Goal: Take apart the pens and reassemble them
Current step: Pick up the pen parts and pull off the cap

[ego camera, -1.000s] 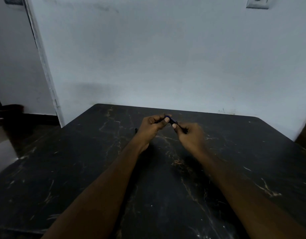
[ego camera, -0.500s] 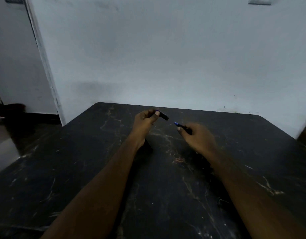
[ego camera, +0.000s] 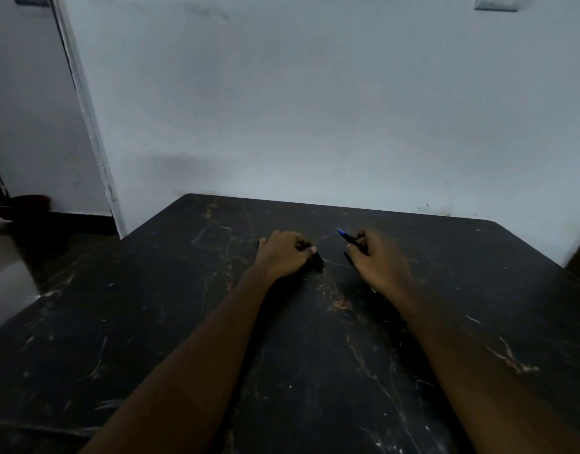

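Note:
My right hand [ego camera: 378, 260] grips a dark pen body [ego camera: 349, 238] whose blue tip points up and to the left. My left hand [ego camera: 283, 253] rests low on the black marble table [ego camera: 151, 306] and is closed on a short dark pen cap [ego camera: 317, 259], which pokes out to the right of the fingers. The two hands sit about a hand's width apart. In the dim light another dark piece seems to lie under my right hand, but I cannot make it out.
The table's far edge meets a pale wall [ego camera: 314, 109]. To the left the table ends at a doorway [ego camera: 36, 126], with floor below. A wall switch plate [ego camera: 496, 3] is at the top right.
The cap came off the pen as my hands drew apart. My left hand then dropped to the table with the cap, and my right hand moved right holding the pen body.

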`<state>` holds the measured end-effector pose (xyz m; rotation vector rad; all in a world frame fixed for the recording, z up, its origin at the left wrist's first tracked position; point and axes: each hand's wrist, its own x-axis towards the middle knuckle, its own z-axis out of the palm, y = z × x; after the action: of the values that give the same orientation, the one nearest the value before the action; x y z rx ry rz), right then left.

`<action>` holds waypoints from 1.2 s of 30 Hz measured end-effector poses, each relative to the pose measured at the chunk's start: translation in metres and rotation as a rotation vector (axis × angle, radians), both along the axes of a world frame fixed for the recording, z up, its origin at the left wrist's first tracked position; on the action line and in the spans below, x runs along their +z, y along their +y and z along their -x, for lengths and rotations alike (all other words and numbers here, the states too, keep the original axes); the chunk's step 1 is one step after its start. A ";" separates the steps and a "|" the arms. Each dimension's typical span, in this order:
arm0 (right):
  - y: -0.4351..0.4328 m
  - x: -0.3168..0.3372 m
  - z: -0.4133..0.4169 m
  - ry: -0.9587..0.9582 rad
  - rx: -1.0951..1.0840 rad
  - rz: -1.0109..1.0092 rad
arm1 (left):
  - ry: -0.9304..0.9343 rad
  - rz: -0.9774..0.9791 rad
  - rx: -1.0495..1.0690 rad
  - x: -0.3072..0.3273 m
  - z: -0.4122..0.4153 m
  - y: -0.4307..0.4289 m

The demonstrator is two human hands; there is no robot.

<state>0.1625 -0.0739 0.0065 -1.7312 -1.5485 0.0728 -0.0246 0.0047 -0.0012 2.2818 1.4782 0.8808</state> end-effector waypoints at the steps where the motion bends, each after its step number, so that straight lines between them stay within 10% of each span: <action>1: 0.001 0.000 0.000 0.004 0.005 0.007 | 0.031 -0.004 0.002 0.000 0.000 0.000; 10: -0.003 0.002 -0.001 0.014 0.039 -0.023 | 0.153 -0.006 0.003 0.001 -0.002 -0.004; 21: 0.003 0.000 0.009 0.197 0.125 -0.079 | -0.732 0.287 -0.221 0.021 -0.009 -0.021; 36: -0.006 0.004 0.025 0.478 0.335 -0.015 | -1.097 0.382 -0.510 0.022 -0.014 -0.028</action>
<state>0.1377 -0.0800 0.0110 -1.3007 -1.4470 0.5973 -0.0103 -0.0229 0.0208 1.3430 0.4795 1.2240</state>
